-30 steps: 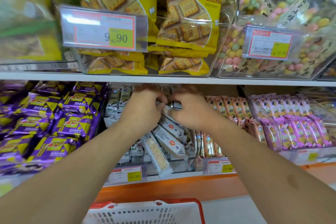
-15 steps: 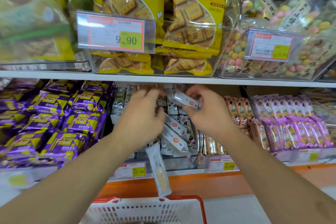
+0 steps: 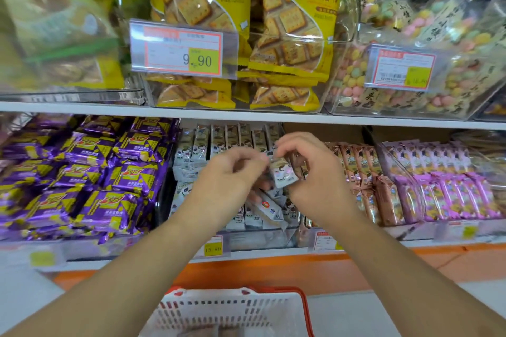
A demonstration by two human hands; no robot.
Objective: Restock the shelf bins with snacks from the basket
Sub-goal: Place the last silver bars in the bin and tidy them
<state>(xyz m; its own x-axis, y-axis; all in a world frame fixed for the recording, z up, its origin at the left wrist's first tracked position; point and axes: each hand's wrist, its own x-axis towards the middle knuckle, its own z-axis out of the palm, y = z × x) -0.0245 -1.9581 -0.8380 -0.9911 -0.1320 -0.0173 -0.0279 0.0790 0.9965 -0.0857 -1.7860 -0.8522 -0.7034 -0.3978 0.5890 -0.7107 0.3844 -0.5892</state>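
Head view — hands at the middle bin

Head view, lower shelf: both hands raised before the clear bin [image 3: 262, 238] of white snack packs. Right hand [image 3: 315, 178] pinching one small white pack [image 3: 283, 174] between thumb and curled fingers, held just above the bin's heap. Left hand [image 3: 227, 183] curled, fingertips meeting the same pack's left edge — firm pinch or mere touch, cannot tell. White basket [image 3: 232, 309] with red rim below, near the bottom edge.
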